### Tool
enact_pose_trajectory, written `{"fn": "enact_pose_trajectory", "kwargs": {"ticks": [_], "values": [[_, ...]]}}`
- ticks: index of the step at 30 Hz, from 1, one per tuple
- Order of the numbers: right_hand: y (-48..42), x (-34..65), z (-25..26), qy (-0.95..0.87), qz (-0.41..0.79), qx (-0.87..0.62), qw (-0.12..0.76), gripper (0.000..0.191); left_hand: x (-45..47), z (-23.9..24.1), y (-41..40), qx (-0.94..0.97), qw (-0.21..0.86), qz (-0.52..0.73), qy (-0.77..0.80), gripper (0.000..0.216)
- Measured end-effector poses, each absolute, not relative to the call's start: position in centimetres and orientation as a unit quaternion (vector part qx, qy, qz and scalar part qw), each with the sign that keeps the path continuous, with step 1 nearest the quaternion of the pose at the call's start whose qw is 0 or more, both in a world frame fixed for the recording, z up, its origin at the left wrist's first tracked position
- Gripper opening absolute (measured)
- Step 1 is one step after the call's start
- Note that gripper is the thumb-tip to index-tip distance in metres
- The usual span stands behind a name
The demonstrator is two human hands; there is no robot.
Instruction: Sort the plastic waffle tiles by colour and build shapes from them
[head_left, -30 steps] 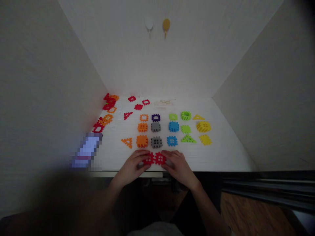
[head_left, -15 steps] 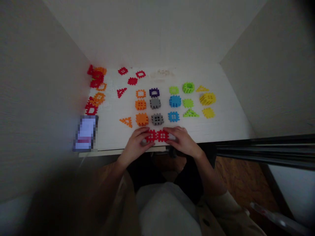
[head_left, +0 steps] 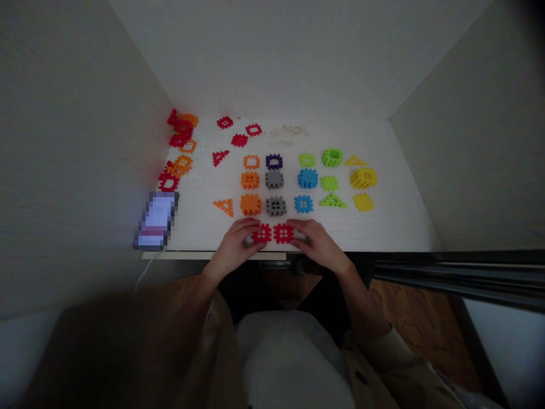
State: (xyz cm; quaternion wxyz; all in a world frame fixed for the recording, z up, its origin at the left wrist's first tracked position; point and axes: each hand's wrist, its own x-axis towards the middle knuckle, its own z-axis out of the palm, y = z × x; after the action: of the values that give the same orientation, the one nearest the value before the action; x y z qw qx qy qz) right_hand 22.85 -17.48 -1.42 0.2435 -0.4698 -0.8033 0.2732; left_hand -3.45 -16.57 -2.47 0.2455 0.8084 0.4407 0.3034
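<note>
Near the table's front edge, my left hand grips a red square building tile with a window grid, between thumb and fingers. My right hand holds a matching red window tile in the same way. The two tiles lie side by side with a narrow gap between their toothed edges. Just beyond them are a gray window tile, an orange stack of tiles and a blue window tile.
Green tiles and yellow tiles lie to the right. A heap of red and orange tiles sits against the left wall, and loose red tiles lie toward the back. A phone with a cable rests at the left front corner.
The two red tiles have come apart slightly; a gap now shows between edges that met before. Both hands keep their hold. The camera view has shifted a little.
</note>
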Motion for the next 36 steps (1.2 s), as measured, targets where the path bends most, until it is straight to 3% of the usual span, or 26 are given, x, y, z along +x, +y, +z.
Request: {"fn": "enact_pose_trajectory", "kwargs": {"ticks": [18, 27, 36], "values": [[-17.1, 21.9, -1.4, -0.797, 0.249, -0.474, 0.28, 0.034, -5.5, -1.9, -16.1, 0.816, 0.235, 0.293, 0.439, 0.031], [-18.0, 18.8, -0.5, -0.839, 0.212, -0.462, 0.195, 0.027, -5.4, -1.6, -16.1, 0.816, 0.234, 0.292, 0.441, 0.031], [-18.5, 18.9, -1.8, -0.797, 0.204, -0.506, 0.259, 0.031, -5.9, -1.5, -16.1, 0.816, 0.243, 0.287, 0.439, 0.032]]}}
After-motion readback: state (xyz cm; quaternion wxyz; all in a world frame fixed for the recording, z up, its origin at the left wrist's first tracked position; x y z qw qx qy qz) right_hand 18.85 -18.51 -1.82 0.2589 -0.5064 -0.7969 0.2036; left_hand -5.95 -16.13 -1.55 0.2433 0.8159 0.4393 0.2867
